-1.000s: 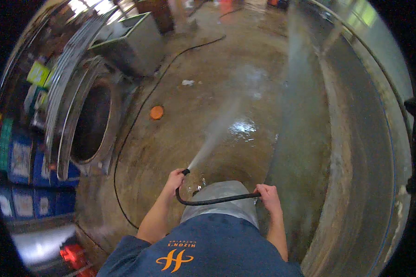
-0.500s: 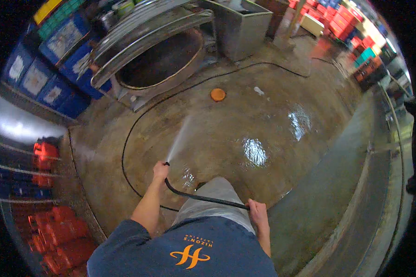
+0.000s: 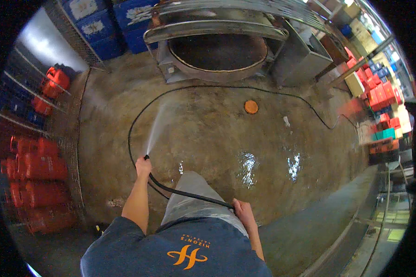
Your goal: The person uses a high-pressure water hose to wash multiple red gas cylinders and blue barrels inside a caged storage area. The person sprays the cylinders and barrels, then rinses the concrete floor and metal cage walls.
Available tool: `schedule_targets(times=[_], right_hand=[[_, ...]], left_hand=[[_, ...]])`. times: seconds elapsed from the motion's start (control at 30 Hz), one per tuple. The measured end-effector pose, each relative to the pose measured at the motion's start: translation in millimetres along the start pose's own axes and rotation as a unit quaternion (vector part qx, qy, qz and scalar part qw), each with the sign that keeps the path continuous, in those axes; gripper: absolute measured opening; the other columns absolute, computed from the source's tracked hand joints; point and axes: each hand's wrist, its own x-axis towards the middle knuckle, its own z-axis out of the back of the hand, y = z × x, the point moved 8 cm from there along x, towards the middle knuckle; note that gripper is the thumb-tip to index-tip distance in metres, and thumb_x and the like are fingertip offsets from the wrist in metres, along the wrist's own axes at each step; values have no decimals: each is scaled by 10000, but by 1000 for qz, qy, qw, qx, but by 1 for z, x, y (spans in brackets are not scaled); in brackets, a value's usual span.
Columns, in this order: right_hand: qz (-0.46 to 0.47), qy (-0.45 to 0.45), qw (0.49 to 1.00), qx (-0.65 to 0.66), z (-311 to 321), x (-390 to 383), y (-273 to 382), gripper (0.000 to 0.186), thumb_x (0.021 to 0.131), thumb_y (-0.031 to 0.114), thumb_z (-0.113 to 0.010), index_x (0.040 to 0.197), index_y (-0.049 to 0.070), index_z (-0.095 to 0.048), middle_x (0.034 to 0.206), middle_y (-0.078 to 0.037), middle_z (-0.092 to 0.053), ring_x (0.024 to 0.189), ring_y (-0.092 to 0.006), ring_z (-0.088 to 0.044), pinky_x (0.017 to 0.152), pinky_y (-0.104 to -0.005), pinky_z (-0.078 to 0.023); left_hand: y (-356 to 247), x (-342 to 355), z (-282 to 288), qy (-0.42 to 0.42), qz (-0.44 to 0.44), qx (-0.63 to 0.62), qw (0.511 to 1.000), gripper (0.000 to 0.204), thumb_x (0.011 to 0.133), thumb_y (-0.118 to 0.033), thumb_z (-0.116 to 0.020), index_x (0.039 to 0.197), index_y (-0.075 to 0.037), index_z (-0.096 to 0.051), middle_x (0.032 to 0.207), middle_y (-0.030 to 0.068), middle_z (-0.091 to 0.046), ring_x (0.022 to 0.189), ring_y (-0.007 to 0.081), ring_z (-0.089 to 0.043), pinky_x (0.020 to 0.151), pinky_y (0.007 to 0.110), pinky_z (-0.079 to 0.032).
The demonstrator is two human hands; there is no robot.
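A black hose (image 3: 189,195) runs across the front of my legs, held at both hands. My left hand (image 3: 143,167) is closed around it near its tip, where a jet of water (image 3: 157,124) sprays forward onto the wet brown floor (image 3: 208,120). My right hand (image 3: 242,210) grips the hose farther back, beside my right hip. The rest of the hose curves over the floor in a wide loop, past the front of a large round pan and off to the right. An orange round lid-like disc (image 3: 251,107) lies flat inside that loop's far side.
At the back, the large round pan (image 3: 217,69) sits under a metal rack (image 3: 217,28), beside a grey metal bin (image 3: 300,60). Blue containers (image 3: 104,44) are stacked at far left, red cylinders (image 3: 44,166) behind mesh. Colourful crates (image 3: 383,97) stand right. A pale scrap (image 3: 286,121) lies on the floor.
My view has turned to the left, so the pan and rack now appear nearer the middle. My left hand and the water jet have shifted left. Both hands keep hold of the hose.
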Motion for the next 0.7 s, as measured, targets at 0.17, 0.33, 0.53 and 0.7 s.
schedule_targets(times=[0.17,0.33,0.53,0.7], right_hand=[[-10,-15,999,-33,80,25,-31,489,985,364,-474,790,-61,-618,622,-208,-584,560,-272,-559,594,-404,-449],[-107,6,988,-109,-20,16,-1,504,985,429,-440,924,-6,-689,837,-254,-665,793,-396,-661,732,-435,-501],[-60,-11,997,-42,-21,7,5,511,985,435,-434,943,-5,-690,863,-248,-674,834,-410,-659,753,-439,-503],[-89,-65,994,-9,-37,-9,6,514,986,421,-441,939,-29,-687,880,-263,-670,859,-399,-659,776,-422,-498]], left_hand=[[-66,-35,-73,116,88,-171,974,360,829,-145,-555,1152,-16,-648,932,236,-673,832,333,-673,760,422,-529],[-18,31,-37,121,-9,-132,984,377,822,-139,-568,1177,-31,-634,898,198,-677,727,288,-674,657,388,-540],[-64,41,-82,208,-35,-196,958,348,818,-115,-570,1151,-58,-652,721,124,-644,578,210,-647,548,372,-524],[-104,44,-68,260,-37,-222,939,351,809,-108,-583,1150,-61,-653,682,114,-635,579,200,-635,546,370,-512]])
